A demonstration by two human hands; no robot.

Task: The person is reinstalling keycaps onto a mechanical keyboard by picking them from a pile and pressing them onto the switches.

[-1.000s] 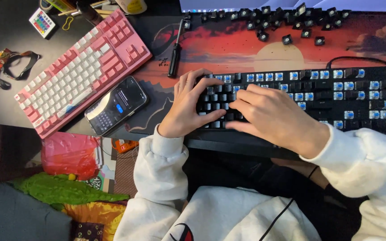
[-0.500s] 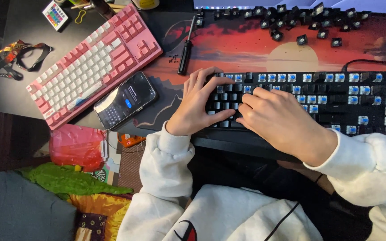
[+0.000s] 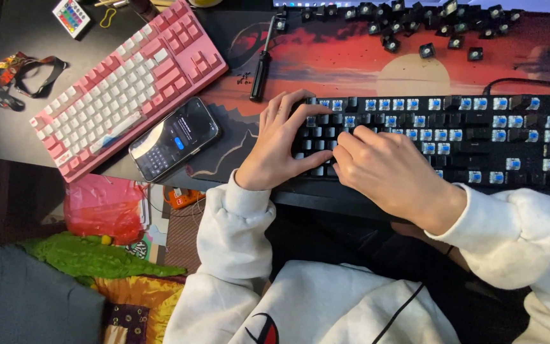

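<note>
A black mechanical keyboard [image 3: 491,137] lies across a red sunset desk mat [image 3: 351,64]. Many of its caps are off, baring blue switches. My left hand [image 3: 275,150] grips the keyboard's left end, fingers spread over the dark keys and thumb by the front edge. My right hand [image 3: 389,172] sits just right of it, fingers curled down onto the keys near the left hand's fingertips. The right fingertips are hidden, so I cannot tell whether they pinch a cap. Both arms wear white sleeves.
Loose black keycaps [image 3: 424,50] are scattered along the mat's far edge. A black screwdriver [image 3: 260,64] lies left of the keyboard, then a lit phone [image 3: 173,138] and a pink-and-white keyboard [image 3: 122,86]. A red plastic bag [image 3: 103,204] sits below the desk edge.
The view has drifted, so the desk things sit a little higher and further right. Both hands stay on the same left part of the black keyboard, with only small finger movement.
</note>
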